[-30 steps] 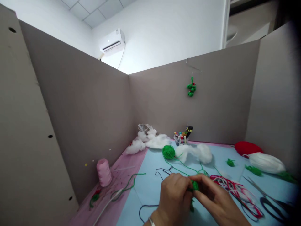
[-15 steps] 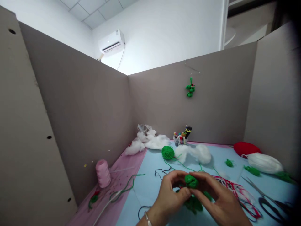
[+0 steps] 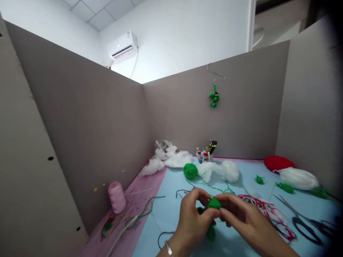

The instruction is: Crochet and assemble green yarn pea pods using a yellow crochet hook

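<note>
A small green yarn piece, its rounded top (image 3: 214,204) showing, is pinched between both my hands above the blue sheet. My left hand (image 3: 193,216) grips it from the left with thumb and index finger. From the right, my right hand (image 3: 241,217) closes thumb and fingertips on the same ball. More green parts and a bit of red hang below, partly hidden by my fingers. A ball of green yarn (image 3: 190,171) lies beyond my hands, trailing loose strands, beside white stuffing (image 3: 227,171).
Black-handled scissors (image 3: 305,228) lie open at the right, near red and white yarn (image 3: 257,203). A pink thread spool (image 3: 117,197) stands left. A cup of pens (image 3: 205,156) is at the back. Green yarn figures (image 3: 214,98) hang on the grey partition (image 3: 177,110).
The green piece has turned between my fingers, so its top now looks smooth and round. Both hands still hold it. The view has shifted slightly.
</note>
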Demonstrator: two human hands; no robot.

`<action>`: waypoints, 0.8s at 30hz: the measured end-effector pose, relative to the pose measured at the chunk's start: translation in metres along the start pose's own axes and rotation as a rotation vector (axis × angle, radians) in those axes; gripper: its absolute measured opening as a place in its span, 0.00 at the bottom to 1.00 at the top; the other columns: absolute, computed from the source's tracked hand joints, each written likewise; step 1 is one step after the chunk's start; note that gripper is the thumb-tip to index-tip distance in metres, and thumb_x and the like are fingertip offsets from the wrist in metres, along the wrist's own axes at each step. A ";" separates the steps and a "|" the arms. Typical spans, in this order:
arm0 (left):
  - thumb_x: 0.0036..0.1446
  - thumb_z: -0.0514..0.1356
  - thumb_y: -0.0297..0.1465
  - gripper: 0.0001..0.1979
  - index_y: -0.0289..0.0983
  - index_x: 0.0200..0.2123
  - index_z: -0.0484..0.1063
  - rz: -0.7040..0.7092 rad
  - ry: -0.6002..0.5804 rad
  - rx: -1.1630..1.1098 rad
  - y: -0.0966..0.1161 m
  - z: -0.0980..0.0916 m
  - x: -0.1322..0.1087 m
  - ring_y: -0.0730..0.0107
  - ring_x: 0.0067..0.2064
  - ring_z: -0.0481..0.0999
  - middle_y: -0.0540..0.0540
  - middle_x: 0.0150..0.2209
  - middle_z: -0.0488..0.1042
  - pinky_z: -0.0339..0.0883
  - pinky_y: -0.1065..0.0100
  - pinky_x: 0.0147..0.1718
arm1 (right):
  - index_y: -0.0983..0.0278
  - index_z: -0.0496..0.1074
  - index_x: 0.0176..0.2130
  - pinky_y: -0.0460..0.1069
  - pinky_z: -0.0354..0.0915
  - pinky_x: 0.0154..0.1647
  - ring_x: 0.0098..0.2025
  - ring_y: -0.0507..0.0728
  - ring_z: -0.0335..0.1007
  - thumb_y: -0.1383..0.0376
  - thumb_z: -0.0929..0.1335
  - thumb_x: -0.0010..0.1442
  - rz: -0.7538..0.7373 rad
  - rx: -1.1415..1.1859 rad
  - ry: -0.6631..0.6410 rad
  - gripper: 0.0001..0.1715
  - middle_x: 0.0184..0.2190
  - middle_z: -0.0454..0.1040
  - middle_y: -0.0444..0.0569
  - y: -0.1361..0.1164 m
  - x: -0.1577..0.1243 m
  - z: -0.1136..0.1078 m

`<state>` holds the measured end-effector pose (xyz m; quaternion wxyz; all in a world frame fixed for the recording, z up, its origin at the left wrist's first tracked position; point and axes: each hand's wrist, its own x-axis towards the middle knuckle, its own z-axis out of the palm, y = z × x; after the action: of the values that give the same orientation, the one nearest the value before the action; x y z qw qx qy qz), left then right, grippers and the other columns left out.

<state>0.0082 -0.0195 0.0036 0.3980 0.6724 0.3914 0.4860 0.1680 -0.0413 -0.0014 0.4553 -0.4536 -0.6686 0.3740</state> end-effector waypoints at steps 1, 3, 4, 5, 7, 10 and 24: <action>0.41 0.66 0.27 0.10 0.36 0.30 0.70 0.084 0.008 0.107 -0.002 0.000 0.000 0.68 0.35 0.69 0.50 0.29 0.72 0.61 0.66 0.38 | 0.63 0.71 0.38 0.48 0.66 0.30 0.30 0.55 0.70 0.59 0.66 0.57 0.028 0.059 -0.003 0.11 0.29 0.74 0.47 0.000 0.000 0.001; 0.41 0.68 0.29 0.11 0.37 0.30 0.72 0.205 -0.014 0.269 -0.006 0.000 -0.001 0.66 0.35 0.69 0.49 0.30 0.73 0.59 0.65 0.38 | 0.63 0.71 0.35 0.46 0.64 0.26 0.28 0.54 0.69 0.61 0.67 0.52 0.080 0.155 0.024 0.09 0.27 0.73 0.45 0.001 0.001 0.005; 0.42 0.68 0.31 0.10 0.37 0.31 0.72 0.231 -0.036 0.316 -0.008 0.000 -0.001 0.66 0.34 0.69 0.49 0.29 0.74 0.59 0.65 0.37 | 0.63 0.71 0.33 0.46 0.63 0.24 0.27 0.53 0.68 0.62 0.67 0.50 0.097 0.183 0.045 0.08 0.26 0.72 0.45 0.002 0.001 0.007; 0.44 0.67 0.32 0.09 0.38 0.31 0.72 0.238 -0.057 0.348 -0.010 0.000 -0.001 0.67 0.33 0.70 0.49 0.29 0.74 0.58 0.65 0.36 | 0.63 0.70 0.31 0.45 0.62 0.23 0.25 0.52 0.67 0.63 0.67 0.48 0.108 0.197 0.067 0.08 0.24 0.71 0.43 0.003 0.002 0.009; 0.48 0.65 0.32 0.06 0.38 0.31 0.73 0.249 -0.111 0.401 -0.013 0.001 -0.001 0.67 0.32 0.70 0.48 0.28 0.75 0.58 0.66 0.35 | 0.63 0.69 0.27 0.44 0.58 0.19 0.20 0.50 0.63 0.66 0.65 0.44 0.148 0.185 0.093 0.05 0.19 0.67 0.40 0.005 0.001 0.013; 0.50 0.63 0.30 0.04 0.38 0.31 0.74 0.299 -0.184 0.412 -0.012 0.002 -0.003 0.68 0.32 0.70 0.48 0.27 0.74 0.57 0.66 0.35 | 0.62 0.65 0.23 0.42 0.48 0.15 0.15 0.47 0.54 0.68 0.63 0.41 0.202 0.177 0.122 0.03 0.13 0.58 0.35 0.004 -0.001 0.018; 0.30 0.71 0.24 0.24 0.36 0.37 0.73 -0.069 -0.019 -0.316 0.004 0.005 -0.002 0.71 0.32 0.69 0.54 0.25 0.71 0.62 0.69 0.38 | 0.59 0.72 0.36 0.50 0.69 0.36 0.36 0.59 0.74 0.65 0.68 0.49 -0.192 -0.158 0.361 0.11 0.34 0.77 0.49 0.006 -0.008 0.006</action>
<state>0.0128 -0.0241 0.0057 0.5190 0.5920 0.3293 0.5213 0.1656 -0.0471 -0.0106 0.5640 -0.4816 -0.6439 0.1880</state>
